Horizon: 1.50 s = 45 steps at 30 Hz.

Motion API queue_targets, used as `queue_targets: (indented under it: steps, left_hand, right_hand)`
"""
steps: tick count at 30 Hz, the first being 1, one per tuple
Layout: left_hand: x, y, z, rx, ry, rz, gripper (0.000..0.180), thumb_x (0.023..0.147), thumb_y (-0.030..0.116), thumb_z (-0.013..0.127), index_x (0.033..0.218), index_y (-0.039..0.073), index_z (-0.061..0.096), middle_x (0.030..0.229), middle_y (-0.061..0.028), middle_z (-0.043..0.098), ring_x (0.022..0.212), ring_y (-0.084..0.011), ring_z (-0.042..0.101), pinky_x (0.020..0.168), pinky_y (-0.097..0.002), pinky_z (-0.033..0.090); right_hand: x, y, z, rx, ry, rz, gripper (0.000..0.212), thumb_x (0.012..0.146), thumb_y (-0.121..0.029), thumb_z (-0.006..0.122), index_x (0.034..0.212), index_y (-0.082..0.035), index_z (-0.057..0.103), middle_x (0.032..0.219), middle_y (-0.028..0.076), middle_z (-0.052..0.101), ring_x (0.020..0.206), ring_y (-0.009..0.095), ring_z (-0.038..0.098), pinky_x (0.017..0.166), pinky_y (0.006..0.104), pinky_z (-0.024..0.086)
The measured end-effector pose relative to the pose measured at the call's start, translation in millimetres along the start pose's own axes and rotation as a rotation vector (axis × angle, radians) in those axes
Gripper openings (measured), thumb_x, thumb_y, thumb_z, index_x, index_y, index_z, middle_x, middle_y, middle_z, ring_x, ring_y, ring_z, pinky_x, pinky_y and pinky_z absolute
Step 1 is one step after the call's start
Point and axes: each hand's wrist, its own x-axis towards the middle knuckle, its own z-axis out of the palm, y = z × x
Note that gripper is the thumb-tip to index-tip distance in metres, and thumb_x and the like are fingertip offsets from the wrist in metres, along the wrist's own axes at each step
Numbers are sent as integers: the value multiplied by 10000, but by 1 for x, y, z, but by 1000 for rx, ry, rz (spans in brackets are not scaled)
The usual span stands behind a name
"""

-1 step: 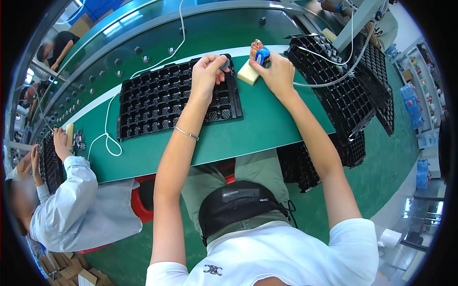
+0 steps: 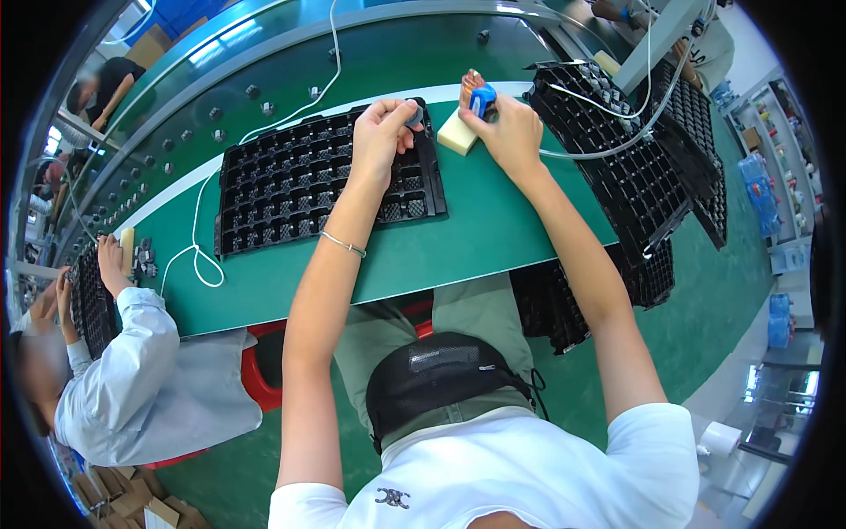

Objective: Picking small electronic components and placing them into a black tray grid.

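My left hand point(image 2: 379, 141) is raised over the right part of a black moulded tray point(image 2: 300, 189) with rows of square pockets. Its thumb and fingers pinch a small grey part point(image 2: 415, 116), mostly covered by the fingertips. To the right, my right hand point(image 2: 513, 132) is closed round a blue object point(image 2: 482, 100). A copper-coloured piece point(image 2: 471, 84) sticks up beside it at the fingertips; its exact kind is unclear. Just below the blue object, a pale yellow block point(image 2: 456, 135) lies on the green table point(image 2: 397, 256).
Black trays point(image 2: 617, 167) overlap at the table's right end, crossed by a clear hose point(image 2: 582, 157). A white cord point(image 2: 198, 256) loops left of my tray. Small dark parts point(image 2: 216, 114) dot the green surface beyond. A co-worker's sleeve point(image 2: 145, 326) is close at left.
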Motion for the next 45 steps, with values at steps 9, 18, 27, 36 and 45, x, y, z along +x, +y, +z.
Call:
queue_targets:
  steps: [9,18,27,36,45]
  left_hand:
    - [4,1,1,-10,-28,31,212,872,205,681,917,5,626,730,-64,644,511,-65,511,452,-187,364]
    - [2,2,-7,11,-36,39,201,904,229,655,922,33,614,732,-45,635,532,-63,521,480,-187,375]
    - [4,0,-7,-7,-34,47,211,881,220,675,904,17,621,732,-62,652,514,-58,509,464,-185,376]
    - [6,0,-4,2,-32,57,229,855,226,703,892,13,628,727,-67,657,499,-54,500,451,-183,372]
    - [4,-2,-3,34,-28,52,218,853,220,696,891,16,626,730,-62,655,514,-50,499,457,-181,363]
  right_hand:
    - [33,24,24,320,-12,256,392,744,-387,752,730,-6,660,688,139,676,635,268,677,614,370,531]
    - [24,27,-9,1312,-154,770,229,874,-332,668,906,-124,578,719,-20,528,543,80,455,464,221,319]
    - [22,25,-15,748,-76,423,215,835,-242,715,807,-34,666,616,-16,566,546,62,489,522,241,376]
    - [3,1,-6,65,-80,24,372,735,-347,729,837,8,675,765,166,678,700,320,669,651,380,518]
    - [-2,1,-3,75,-6,37,366,727,-346,730,875,-15,680,763,142,678,671,292,659,641,376,507]
